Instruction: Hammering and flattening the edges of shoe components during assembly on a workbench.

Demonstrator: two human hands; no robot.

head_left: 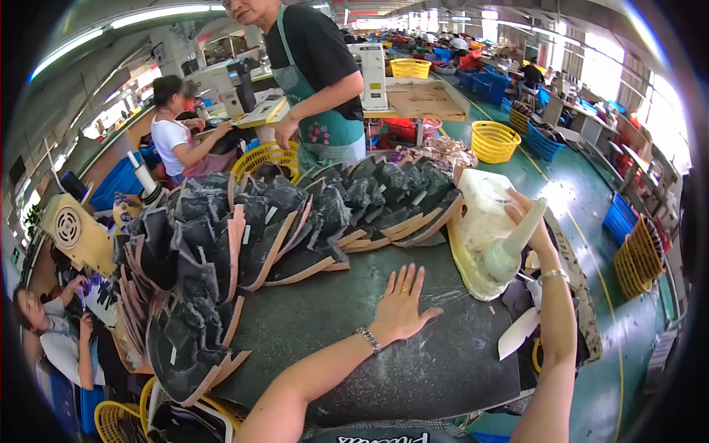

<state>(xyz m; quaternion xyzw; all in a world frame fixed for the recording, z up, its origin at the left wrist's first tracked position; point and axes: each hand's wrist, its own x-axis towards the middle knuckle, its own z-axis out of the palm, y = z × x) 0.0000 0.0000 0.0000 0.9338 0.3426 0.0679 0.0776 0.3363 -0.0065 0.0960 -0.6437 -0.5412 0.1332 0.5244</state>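
Observation:
My left hand [401, 306] lies flat on a dark work board [354, 362], fingers spread, with nothing in it. My right hand [533, 221] reaches to the top of a white plastic glue pot [476, 196] at the board's far right corner. Its fingers look stretched out and apart at the pot; a pale cone-shaped spout [521, 232] in front hides part of the hand. Dried yellowish residue coats the pot's base. Piles of dark cut pieces with tan-pink edges, looking like shoe uppers [258, 232], overlap along the board's left and far sides.
Beside my right forearm lie a white scrap [519, 334] and dark scraps. A person in a green apron [317, 111] stands beyond the piles. Two others sit at the left near a beige machine [77, 229]. A yellow basket [495, 142] stands on the green floor.

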